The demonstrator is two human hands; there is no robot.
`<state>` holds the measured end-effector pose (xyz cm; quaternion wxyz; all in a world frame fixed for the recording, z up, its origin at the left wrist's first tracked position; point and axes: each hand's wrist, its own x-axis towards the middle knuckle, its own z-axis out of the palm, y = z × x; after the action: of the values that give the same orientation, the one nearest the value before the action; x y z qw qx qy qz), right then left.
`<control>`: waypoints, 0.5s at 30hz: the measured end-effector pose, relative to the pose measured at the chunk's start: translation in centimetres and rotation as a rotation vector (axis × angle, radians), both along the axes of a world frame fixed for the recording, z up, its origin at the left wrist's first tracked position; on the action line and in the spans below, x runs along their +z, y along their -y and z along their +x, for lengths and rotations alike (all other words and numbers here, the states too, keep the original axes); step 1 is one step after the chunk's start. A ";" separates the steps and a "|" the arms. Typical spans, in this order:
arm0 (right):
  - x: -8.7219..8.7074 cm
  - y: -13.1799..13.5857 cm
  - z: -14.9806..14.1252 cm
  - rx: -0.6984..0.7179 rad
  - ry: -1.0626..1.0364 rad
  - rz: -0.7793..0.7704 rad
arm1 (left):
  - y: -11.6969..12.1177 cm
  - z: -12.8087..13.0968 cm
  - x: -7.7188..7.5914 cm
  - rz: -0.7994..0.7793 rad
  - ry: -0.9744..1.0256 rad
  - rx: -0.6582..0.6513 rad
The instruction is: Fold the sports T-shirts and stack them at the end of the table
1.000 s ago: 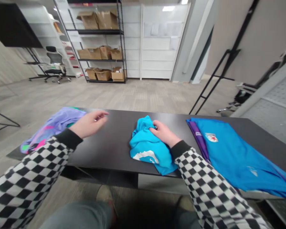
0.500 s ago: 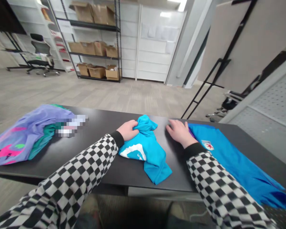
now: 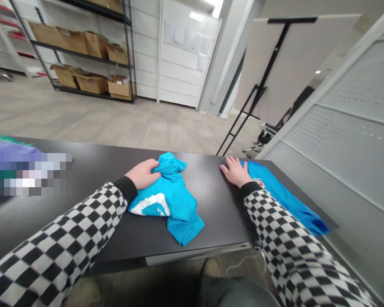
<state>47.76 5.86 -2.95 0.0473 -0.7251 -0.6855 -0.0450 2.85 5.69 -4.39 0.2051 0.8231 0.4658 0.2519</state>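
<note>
Left hand (image 3: 143,174) pinches gathered turquoise shirt (image 3: 181,197)
It lies on the desk (image 3: 219,213) between both hands, likely creasing less under a light grip; right hand (image 3: 236,172) open, fingers spread, beside blue garment (image 3: 286,192)

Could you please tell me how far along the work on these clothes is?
The darker blue garment, laid long and fairly flat, looks done. In hand is the turquoise shirt, bunched where the left hand grips it; it seems unfinished. The purple garment, rumpled and partly out of view, appears left to do.
</note>
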 end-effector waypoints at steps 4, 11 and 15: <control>3.0 5.2 2.1 -0.051 -0.027 0.196 | 0.0 0.1 0.1 -0.012 -0.009 0.009; 5.9 12.0 10.1 -0.238 -0.270 0.044 | -0.5 -0.2 -0.4 -0.043 -0.041 0.025; 1.8 14.0 9.0 -0.197 -0.071 -0.074 | -1.2 -0.8 -1.1 -0.055 -0.067 0.059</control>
<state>56.72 -8.18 -1.18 0.0403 -0.7915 -0.6098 0.0018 2.08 6.92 -5.49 0.2045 0.8111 0.5031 0.2175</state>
